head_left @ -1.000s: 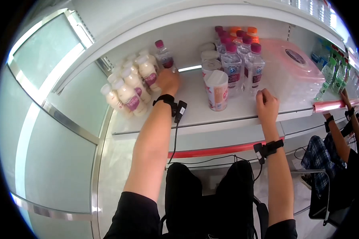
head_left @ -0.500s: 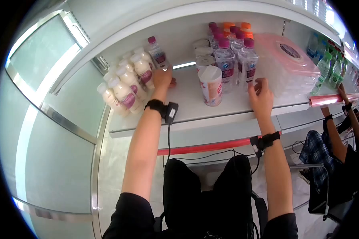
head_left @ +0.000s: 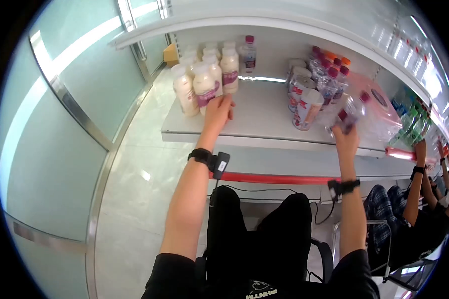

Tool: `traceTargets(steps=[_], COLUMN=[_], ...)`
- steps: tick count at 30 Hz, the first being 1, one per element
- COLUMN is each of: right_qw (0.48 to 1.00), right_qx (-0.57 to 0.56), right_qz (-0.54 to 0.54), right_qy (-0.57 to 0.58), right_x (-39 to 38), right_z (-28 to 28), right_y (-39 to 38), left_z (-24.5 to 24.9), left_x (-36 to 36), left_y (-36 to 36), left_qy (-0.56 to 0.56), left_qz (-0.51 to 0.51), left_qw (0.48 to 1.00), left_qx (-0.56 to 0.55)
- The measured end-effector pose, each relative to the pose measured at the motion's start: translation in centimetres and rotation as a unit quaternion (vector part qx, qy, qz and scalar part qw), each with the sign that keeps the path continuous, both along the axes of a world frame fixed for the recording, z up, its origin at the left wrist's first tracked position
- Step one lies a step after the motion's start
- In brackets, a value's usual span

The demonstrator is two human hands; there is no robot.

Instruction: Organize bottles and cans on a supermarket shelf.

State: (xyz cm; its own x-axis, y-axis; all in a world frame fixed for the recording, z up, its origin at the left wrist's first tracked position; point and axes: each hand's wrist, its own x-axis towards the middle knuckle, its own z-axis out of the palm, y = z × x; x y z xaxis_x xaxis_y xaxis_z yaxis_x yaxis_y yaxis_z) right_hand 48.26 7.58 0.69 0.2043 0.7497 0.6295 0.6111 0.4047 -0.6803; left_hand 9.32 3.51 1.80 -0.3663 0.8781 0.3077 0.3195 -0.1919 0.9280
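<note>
My right hand [head_left: 347, 140] is closed around the lower part of a clear water bottle [head_left: 351, 110] with a purple cap. That bottle is tilted to the right and blurred. At the shelf's left, my left hand [head_left: 218, 113] is just in front of the white milk bottles [head_left: 204, 84] with purple labels; its fingers are loosely bent, with nothing visible in them. Behind and right of those stands a single water bottle [head_left: 248, 54]. Printed cans [head_left: 307, 108] form a row beside several purple-capped water bottles [head_left: 327, 84].
Stacked clear containers with pink lids [head_left: 376, 97] lie right of the bottles. Green bottles [head_left: 414, 124] stand farther right, where another person's hand [head_left: 420, 148] reaches in. An upper shelf [head_left: 264, 22] overhangs. Glass panels [head_left: 60, 134] are at left.
The view has shifted left. My right hand has taken hold of a water bottle and tilted it. My left hand has moved from the lone water bottle to the front milk bottles.
</note>
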Motion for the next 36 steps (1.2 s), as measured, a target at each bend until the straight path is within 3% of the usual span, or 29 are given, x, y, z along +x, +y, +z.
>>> traceTargets(steps=[1,3,4,7,10,13,16,18,20,25,28,29,30,32,33,34,36], right_qw=[1.000,0.988,0.989,0.985,0.979,0.978,0.973,0.952,0.957,0.955,0.936,0.903,0.906,0.883,0.946,0.947,0.952], right_qx=[-0.001,0.066,0.063,-0.084,-0.067,-0.084,-0.079,-0.218,-0.185,-0.116,-0.170,-0.155,-0.151,0.136,-0.110,-0.110,-0.038], right_qz=[0.002,0.091,0.091,0.149,0.181,0.158,0.084,0.179,0.189,0.194,0.255,0.263,0.259,0.206,0.179,0.171,0.285], right_qy=[-0.010,0.104,0.100,0.003,-0.065,-0.109,-0.197,-0.119,-0.123,-0.189,-0.172,-0.302,-0.298,-0.399,-0.248,-0.248,-0.107], right_x=[-0.8,-3.8,-5.5,-11.2,-17.4,-22.7,-26.3,-27.4,-28.3,-28.6,-27.8,-27.4,-26.9,-25.4,-25.9,-24.8,-22.0], right_z=[-0.3,-0.3,0.6,3.4,4.2,4.2,3.5,4.9,4.5,4.1,3.4,3.8,3.0,0.1,5.5,5.7,5.3], right_y=[-2.1,-5.3,-6.3,-7.6,-2.9,3.1,7.8,10.3,11.5,12.4,13.7,14.2,14.9,16.1,7.3,4.4,0.7], left_z=[0.2,0.0,-0.2,0.1,-0.1,-0.6,-1.0,-1.2,-1.3,-1.1,-1.1,-1.0,-1.2,-1.0,-1.0,-1.0,-0.8], left_x=[0.3,0.3,0.4,0.5,0.4,0.4,0.6,0.6,0.4,0.6,0.5,0.5,0.4,0.4,0.5,0.6,0.7], left_y=[-0.2,-0.2,-0.2,-0.6,-0.5,-0.3,0.4,0.5,0.8,0.3,0.6,0.4,0.5,0.3,0.2,0.2,0.0], left_qy=[0.024,0.034,0.054,0.020,0.005,0.100,0.086,0.116,0.137,0.063,0.057,0.060,0.063,0.066,0.057,0.047,0.055], left_qz=[-0.003,0.001,0.000,-0.002,0.010,0.024,0.050,0.071,0.087,0.048,0.032,0.029,0.034,0.035,0.038,0.038,0.031], left_qw=[1.000,0.999,0.997,0.999,0.999,0.992,0.992,0.986,0.980,0.994,0.993,0.993,0.992,0.991,0.992,0.994,0.993], left_qx=[0.000,0.025,0.047,0.051,0.049,0.075,0.083,0.101,0.117,0.078,0.095,0.099,0.100,0.108,0.103,0.095,0.101])
